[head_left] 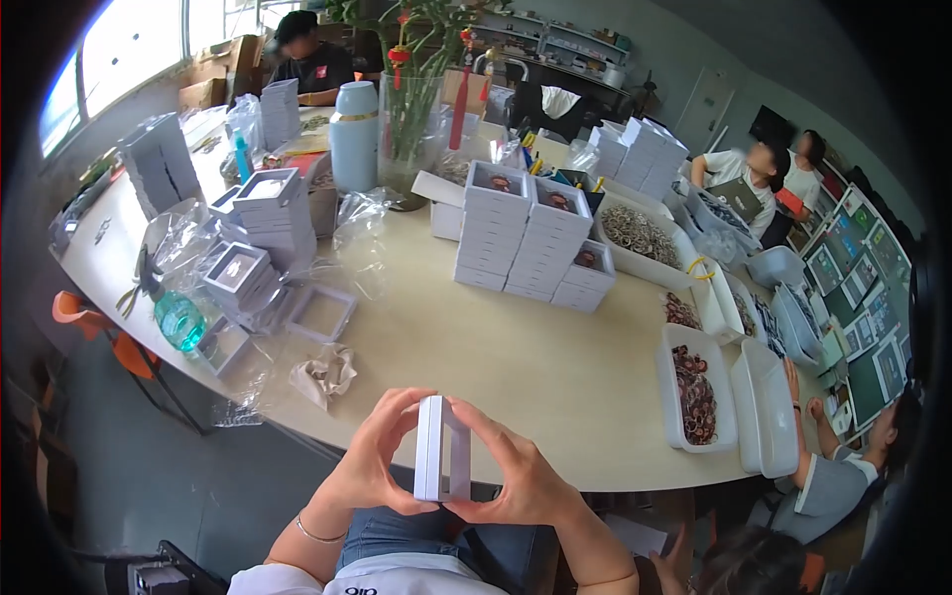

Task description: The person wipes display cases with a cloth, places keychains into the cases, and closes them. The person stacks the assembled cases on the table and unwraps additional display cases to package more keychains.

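Between my two hands, just in front of the table's near edge, a white display frame (pixel 429 451) stands on edge, seen mostly from its side. My left hand (pixel 382 451) grips its left side, fingers curled over the top and thumb low. On the other side my right hand (pixel 521 471) pinches it at the top and bottom corners. A crumpled cream cloth (pixel 325 375) lies on the table beyond my left hand. Further back is an open, see-through frame (pixel 322 313) with a white border.
Tall stacks of white boxes (pixel 486 233) stand mid-table. At left are more stacked frames (pixel 273 223), a green spray bottle (pixel 178 317) and plastic wrap (pixel 362 238). White bins (pixel 669 436) of small brown items line the right. A blue vase (pixel 354 139) stands behind; several people sit around.
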The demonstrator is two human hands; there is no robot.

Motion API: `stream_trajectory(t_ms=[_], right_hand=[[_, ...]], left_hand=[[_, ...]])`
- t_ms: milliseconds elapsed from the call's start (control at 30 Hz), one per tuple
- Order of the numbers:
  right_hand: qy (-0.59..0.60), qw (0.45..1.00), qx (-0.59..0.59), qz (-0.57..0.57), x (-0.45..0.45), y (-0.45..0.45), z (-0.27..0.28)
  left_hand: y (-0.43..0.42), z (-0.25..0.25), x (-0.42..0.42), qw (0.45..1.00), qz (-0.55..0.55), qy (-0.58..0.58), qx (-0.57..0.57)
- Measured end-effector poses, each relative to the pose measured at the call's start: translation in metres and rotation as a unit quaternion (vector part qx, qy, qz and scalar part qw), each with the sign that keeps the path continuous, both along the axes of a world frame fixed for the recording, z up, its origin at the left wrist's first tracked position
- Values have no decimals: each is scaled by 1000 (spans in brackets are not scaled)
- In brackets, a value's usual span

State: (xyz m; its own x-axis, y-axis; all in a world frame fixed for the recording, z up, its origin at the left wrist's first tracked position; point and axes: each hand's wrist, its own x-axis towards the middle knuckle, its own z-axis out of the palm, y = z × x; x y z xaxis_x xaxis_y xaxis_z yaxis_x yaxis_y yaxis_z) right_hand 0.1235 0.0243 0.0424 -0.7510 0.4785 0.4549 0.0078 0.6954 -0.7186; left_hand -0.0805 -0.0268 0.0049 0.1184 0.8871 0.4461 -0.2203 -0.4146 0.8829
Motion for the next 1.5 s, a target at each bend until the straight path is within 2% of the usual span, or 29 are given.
stream_trajectory(t_ms=[200, 267, 300, 600, 700, 767, 833, 933, 1000, 1033, 1067, 1100, 1133, 1200, 1233, 1333, 1367, 1467, 1500], right_hand=[[8, 997, 9, -78, 52, -11, -15], [19, 994, -1, -111, 66, -19, -25], [20, 992, -5, -123, 71, -23, -29], [-1, 988, -81, -131, 103, -44, -44], [-34, 984, -83, -152, 102, -55, -43], [-16, 982, -67, -174, 100, -60, -47], [-36, 982, -100, -158, 104, -60, -51], [7, 972, -203, -116, 111, -51, -30], [7, 957, -286, -47, 123, -41, -28], [-35, 939, -343, -14, 131, -30, -14], [12, 917, -396, 40, 139, -16, -23], [57, 892, -449, 12, 141, -9, -23], [100, 862, -497, -17, 143, -6, -23], [85, 937, -307, -143, 140, -1, -38], [74, 955, -205, -203, 137, 0, -44], [113, 947, -108, -282, 123, -9, -58], [132, 936, -38, -323, 117, -7, -59], [162, 896, -92, -403, 117, 7, -64], [200, 882, -133, -406, 120, 20, -64]], left_hand=[[14, 0, 46, 995, -90, 28, -41], [13, -5, 61, 991, -92, 76, -56], [12, -3, 67, 983, -75, 162, -53], [11, -6, 96, 969, -104, 213, -70], [3, 0, 98, 961, -117, 226, -105], [-8, 1, 99, 966, -103, 223, -81], [-16, -1, 105, 972, -75, 214, -62], [-8, -2, 104, 955, -117, 216, -163], [-3, -1, 102, 957, -169, 68, -224], [1, -4, 101, 955, -196, 24, -223], [6, -11, 101, 950, -221, -20, -221], [2, -19, 102, 953, -177, -94, -228], [6, -24, 102, 958, -143, -107, -224], [17, -28, 104, 961, -57, -161, -217], [22, -25, 103, 961, -39, -151, -227], [28, -32, 105, 954, -18, -179, -238], [29, -31, 108, 953, -11, -184, -241], [37, -34, 106, 958, -75, -156, -227], [41, -34, 106, 967, -84, -104, -217]])
